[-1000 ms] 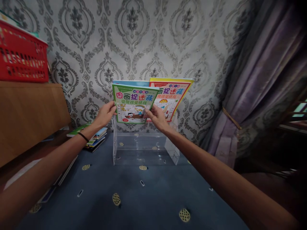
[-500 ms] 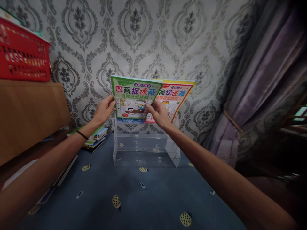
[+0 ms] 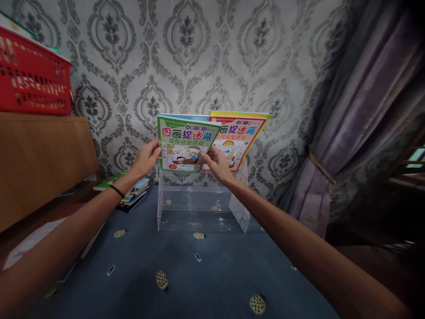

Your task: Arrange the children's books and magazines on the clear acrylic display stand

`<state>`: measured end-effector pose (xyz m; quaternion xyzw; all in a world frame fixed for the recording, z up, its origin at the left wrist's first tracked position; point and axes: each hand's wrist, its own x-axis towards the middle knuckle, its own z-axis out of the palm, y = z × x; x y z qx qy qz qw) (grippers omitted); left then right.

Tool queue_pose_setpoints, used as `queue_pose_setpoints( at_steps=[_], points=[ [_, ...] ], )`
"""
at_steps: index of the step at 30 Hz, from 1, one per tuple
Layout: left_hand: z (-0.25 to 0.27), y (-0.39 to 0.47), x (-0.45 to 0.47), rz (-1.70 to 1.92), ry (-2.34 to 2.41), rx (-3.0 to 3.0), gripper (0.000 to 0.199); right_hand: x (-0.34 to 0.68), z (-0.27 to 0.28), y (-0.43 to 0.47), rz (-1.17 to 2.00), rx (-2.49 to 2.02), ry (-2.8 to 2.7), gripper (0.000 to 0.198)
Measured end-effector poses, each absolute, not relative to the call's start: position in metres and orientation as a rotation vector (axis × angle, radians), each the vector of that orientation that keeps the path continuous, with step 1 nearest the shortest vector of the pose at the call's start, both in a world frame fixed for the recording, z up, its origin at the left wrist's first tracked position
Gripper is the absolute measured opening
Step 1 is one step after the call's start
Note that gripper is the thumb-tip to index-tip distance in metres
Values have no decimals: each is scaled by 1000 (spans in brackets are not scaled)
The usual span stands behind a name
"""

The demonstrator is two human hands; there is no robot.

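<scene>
Between my two hands is a green-bordered picture book (image 3: 186,146), its cover facing me and its top leaning slightly my way. My left hand (image 3: 146,158) grips its left edge. On the lower right edge, my right hand (image 3: 216,164) pinches it with the thumb in front. A red and yellow picture book (image 3: 237,137) stands upright behind and to the right, partly covered by the green book and my right hand. Under both books is a clear acrylic rack (image 3: 199,208) with stepped tiers; the books are at its top rear tier.
A stack of books (image 3: 134,195) lies left of the rack. More books and papers (image 3: 36,239) are partly hidden by my left arm. A red basket (image 3: 36,75) sits on a wooden cabinet (image 3: 43,164) at left. A purple curtain (image 3: 335,146) hangs at right; patterned wallpaper is behind.
The green book has come down a little with both my hands, and its top tilts more toward me. More of the red and yellow book's cover shows.
</scene>
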<state>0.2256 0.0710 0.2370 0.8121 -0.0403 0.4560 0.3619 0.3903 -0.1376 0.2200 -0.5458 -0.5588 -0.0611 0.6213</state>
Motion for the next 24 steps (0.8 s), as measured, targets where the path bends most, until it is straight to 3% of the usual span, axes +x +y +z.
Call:
queue_pose_setpoints(
  at_steps=[6, 17, 24],
  points=[
    [240, 68, 222, 1176, -95, 2090, 20, 386, 223, -139, -168, -1235, -1293, 58],
    [333, 51, 200, 1373, -320, 2109, 17, 371, 314, -157, -396, -1139, -1437, 52],
    [333, 58, 202, 1402, -316, 2129, 22, 372, 318, -155, -405, -1168, -1413, 58]
  ],
)
